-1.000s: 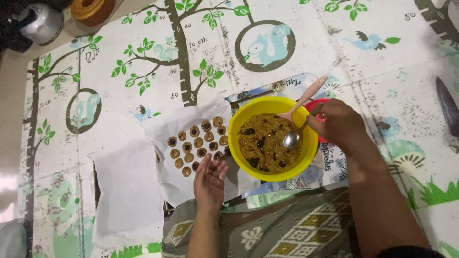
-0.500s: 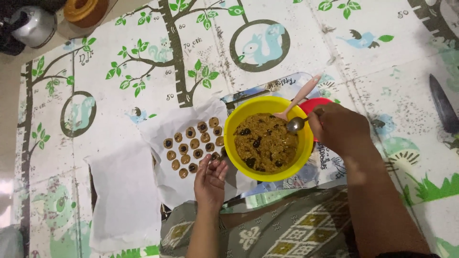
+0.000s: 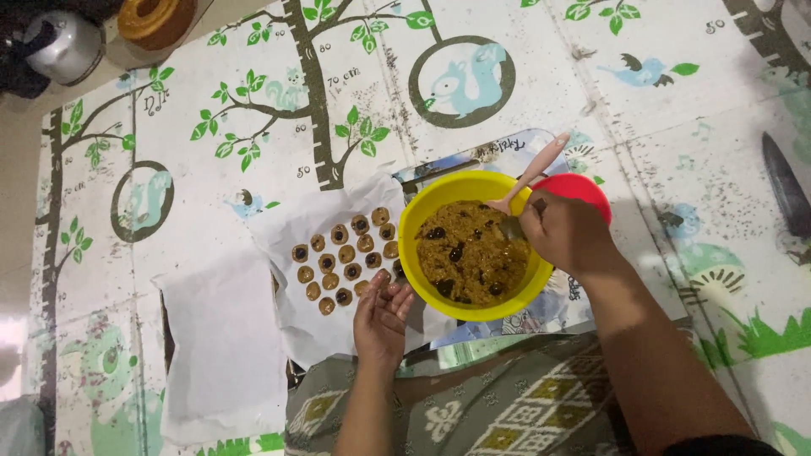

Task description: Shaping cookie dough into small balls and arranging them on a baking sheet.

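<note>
In the yellow bowl, right side: right hand closed around the pale pink handle of the spoon, spoon head pressed down into the brown dough at the near-right edge and now hidden by the knuckles. Dough brown and coarse, with dark pieces on top. Half a second ago: metal spoon head clear of the dough, near the rim. One second ago: spoon head low over the middle of the bowl. Judged meaning: a fresh portion being scooped, portioning not finished.

Beside the bowl, left: left hand open, fingers loosely spread, palm up, holding nothing, fingertips at the edge of the white parchment sheet. Position unchanged across all three frames.

On the parchment: small round dough portions in rows, each with a dark centre; count apparently the same as before.

Behind the bowl: red lid, partly covered. Further left: second sheet of white paper, bare. All on a printed floor mat.
</note>
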